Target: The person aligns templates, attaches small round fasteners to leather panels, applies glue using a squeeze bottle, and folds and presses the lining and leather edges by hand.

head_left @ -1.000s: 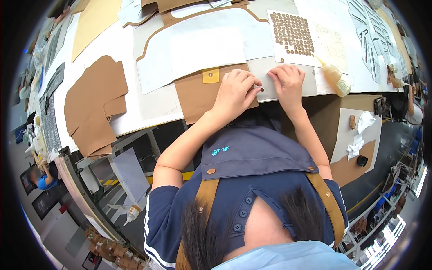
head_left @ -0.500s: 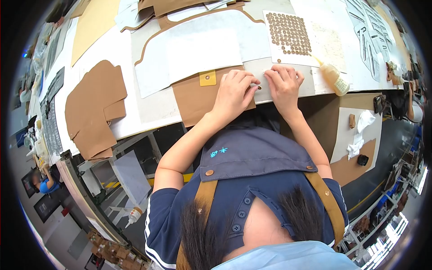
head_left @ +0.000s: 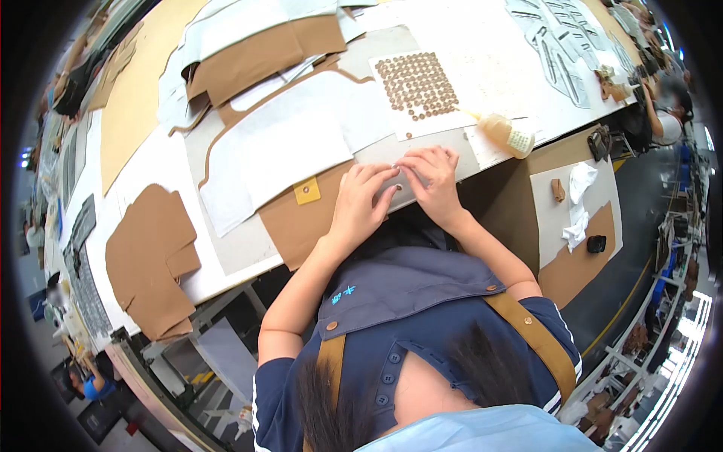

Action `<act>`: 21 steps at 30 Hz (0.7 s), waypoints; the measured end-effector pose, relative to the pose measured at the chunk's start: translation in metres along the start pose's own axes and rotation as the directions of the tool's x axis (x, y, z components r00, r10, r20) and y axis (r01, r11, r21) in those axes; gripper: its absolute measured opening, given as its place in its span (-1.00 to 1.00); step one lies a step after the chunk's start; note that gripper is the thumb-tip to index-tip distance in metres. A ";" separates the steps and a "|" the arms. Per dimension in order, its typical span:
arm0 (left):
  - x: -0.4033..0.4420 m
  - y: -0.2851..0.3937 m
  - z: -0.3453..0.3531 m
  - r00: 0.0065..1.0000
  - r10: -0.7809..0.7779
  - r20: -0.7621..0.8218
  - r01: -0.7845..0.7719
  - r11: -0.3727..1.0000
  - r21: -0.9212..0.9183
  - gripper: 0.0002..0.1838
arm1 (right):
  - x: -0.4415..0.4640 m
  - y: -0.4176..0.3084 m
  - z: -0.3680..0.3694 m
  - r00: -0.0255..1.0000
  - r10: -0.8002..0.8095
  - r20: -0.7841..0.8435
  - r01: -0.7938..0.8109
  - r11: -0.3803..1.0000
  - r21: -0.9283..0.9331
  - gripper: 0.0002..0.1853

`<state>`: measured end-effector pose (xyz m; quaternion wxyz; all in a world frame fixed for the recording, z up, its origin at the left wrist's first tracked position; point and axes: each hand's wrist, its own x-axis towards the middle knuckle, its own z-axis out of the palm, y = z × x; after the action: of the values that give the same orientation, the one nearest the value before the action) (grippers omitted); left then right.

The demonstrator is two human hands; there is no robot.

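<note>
My left hand [head_left: 360, 202] is over the brown panel's right edge, fingers curled and thumb bent inward. A small dark piece [head_left: 398, 187] shows at its thumb tip, too small to name. My right hand [head_left: 435, 179] is closed in a pinch, its fingertips meeting those of my left hand; a tiny pale spot shows between them. Beside my left hand lies the brown panel [head_left: 290, 230] with a yellow square tag [head_left: 306, 190] holding a small ring. A white sheet [head_left: 301, 158] covers its upper part. Rows of small brown discs [head_left: 416, 83] lie on white paper beyond my right hand.
A yellowish glue bottle [head_left: 506, 134] lies right of my right hand. Brown pieces [head_left: 151, 264] are stacked at the left, more [head_left: 263, 56] at the back. Below the table's right edge, a board [head_left: 542, 203] bears white tissue [head_left: 580, 196]. Another person [head_left: 666, 113] is at far right.
The view has turned and shifted, so the table appears more tilted. My hands have come together, with the right fingertips now at the left ones. The small dark piece remains by my left thumb.
</note>
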<state>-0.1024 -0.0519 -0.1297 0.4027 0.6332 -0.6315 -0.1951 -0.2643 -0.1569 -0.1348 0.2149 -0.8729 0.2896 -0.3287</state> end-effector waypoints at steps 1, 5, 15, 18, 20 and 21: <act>0.002 0.002 0.001 1.000 0.013 -0.009 -0.013 1.000 -0.003 -0.67 | 0.001 0.001 -0.001 1.000 -0.002 -0.010 0.002 1.000 -0.005 -0.87; 0.003 0.006 0.003 0.999 0.031 -0.021 -0.031 0.999 -0.009 -0.63 | 0.002 0.001 -0.002 0.999 -0.039 -0.036 0.037 0.997 -0.065 -0.85; 0.001 0.005 0.009 0.999 0.033 0.003 -0.033 0.999 -0.035 -0.53 | -0.004 0.002 0.001 0.994 -0.099 -0.052 0.084 0.971 -0.225 -0.73; 0.000 0.005 0.008 0.999 0.032 -0.003 -0.032 0.999 -0.042 -0.52 | -0.004 0.000 0.005 0.994 -0.087 -0.065 0.071 0.972 -0.222 -0.72; 0.000 0.003 0.009 0.999 0.045 -0.023 -0.046 0.999 -0.026 -0.51 | -0.003 -0.004 0.008 0.993 -0.076 -0.088 0.057 0.977 -0.207 -0.74; -0.001 0.002 0.009 0.999 0.039 -0.024 -0.039 0.999 -0.022 -0.51 | -0.004 -0.004 0.010 0.995 -0.051 -0.087 0.036 0.986 -0.165 -0.74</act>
<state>-0.1104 -0.0533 -0.1336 0.4208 0.6185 -0.6367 -0.1870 -0.2584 -0.1499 -0.1409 0.1222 -0.8777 0.3060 -0.3480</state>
